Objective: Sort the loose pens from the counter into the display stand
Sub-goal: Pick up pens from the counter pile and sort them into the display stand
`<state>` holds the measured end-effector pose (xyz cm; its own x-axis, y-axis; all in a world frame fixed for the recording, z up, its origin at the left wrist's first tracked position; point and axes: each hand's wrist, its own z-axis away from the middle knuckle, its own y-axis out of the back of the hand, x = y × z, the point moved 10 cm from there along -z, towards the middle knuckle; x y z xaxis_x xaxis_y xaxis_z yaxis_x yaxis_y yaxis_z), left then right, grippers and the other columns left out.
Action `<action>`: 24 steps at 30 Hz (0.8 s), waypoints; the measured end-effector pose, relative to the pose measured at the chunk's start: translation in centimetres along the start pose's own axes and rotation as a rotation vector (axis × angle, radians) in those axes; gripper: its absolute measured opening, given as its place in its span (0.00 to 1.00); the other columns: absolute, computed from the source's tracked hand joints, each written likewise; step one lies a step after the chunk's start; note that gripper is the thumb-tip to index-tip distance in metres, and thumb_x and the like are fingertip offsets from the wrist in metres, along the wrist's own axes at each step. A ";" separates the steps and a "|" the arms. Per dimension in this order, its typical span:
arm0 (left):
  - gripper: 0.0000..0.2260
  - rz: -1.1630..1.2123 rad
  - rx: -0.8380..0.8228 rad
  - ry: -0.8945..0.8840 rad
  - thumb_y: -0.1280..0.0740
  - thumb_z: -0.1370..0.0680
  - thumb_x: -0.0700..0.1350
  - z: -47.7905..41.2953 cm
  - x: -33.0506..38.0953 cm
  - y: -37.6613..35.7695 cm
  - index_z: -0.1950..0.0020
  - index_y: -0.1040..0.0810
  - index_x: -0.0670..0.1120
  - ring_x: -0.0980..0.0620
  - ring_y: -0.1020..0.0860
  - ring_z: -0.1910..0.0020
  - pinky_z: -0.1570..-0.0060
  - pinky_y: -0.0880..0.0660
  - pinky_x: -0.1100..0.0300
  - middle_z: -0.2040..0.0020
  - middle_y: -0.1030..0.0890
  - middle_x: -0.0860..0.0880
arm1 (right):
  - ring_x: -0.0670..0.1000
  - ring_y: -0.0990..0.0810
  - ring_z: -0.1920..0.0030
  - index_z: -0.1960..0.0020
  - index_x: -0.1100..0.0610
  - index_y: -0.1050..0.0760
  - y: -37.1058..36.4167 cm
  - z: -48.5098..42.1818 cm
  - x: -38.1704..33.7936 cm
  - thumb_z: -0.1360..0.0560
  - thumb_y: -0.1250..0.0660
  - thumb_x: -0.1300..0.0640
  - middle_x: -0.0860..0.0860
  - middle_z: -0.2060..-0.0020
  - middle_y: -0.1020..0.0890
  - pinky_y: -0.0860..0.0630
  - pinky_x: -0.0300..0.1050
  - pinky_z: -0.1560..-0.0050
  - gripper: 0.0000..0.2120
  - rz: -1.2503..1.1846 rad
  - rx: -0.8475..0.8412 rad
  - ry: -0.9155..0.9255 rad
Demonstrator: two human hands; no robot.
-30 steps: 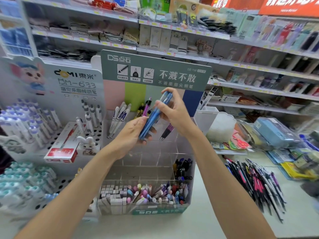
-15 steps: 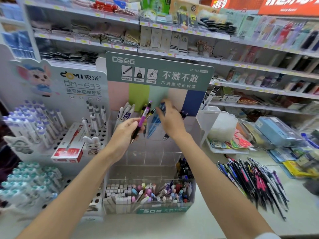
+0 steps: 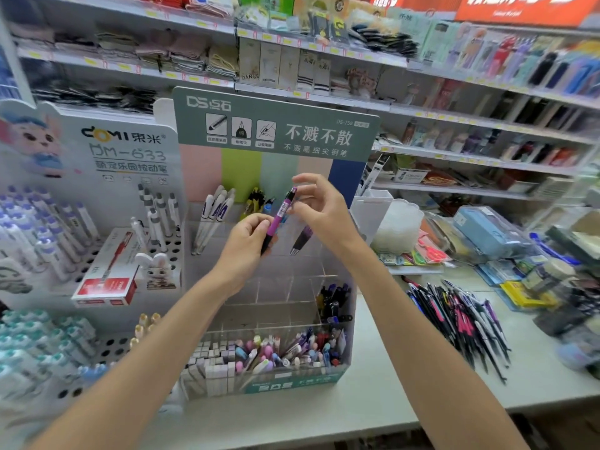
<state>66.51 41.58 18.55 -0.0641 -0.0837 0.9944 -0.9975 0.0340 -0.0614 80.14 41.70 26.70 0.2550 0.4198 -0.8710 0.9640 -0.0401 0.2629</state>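
Now the left grip (image 3: 243,246) holds a purple pen (image 3: 281,215); right grip (image 3: 324,212), emptied, hangs relaxed.

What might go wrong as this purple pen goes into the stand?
The purple pen is gripped only near its lower end by the left hand, the right hand at its top; a handover might drop it. The stand has clear compartments, hard to see, so it may land in the wrong one. The right arm might sweep the pen pile beside it.
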 end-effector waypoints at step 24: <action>0.04 -0.170 -0.206 0.014 0.36 0.19 0.46 3.5 -3.8 -5.6 0.48 0.22 0.49 0.57 0.21 0.57 0.58 0.24 0.66 0.54 0.18 0.51 | 0.51 0.25 0.52 0.38 0.60 0.22 14.1 6.9 8.6 0.26 0.33 0.65 0.56 0.45 0.21 0.28 0.40 0.48 0.16 0.606 0.494 -0.188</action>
<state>72.27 38.23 14.81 0.1061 -0.0915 0.9901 -0.9670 0.2224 0.1242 96.47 38.49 20.00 0.7105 0.0382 -0.7026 0.5644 -0.6274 0.5366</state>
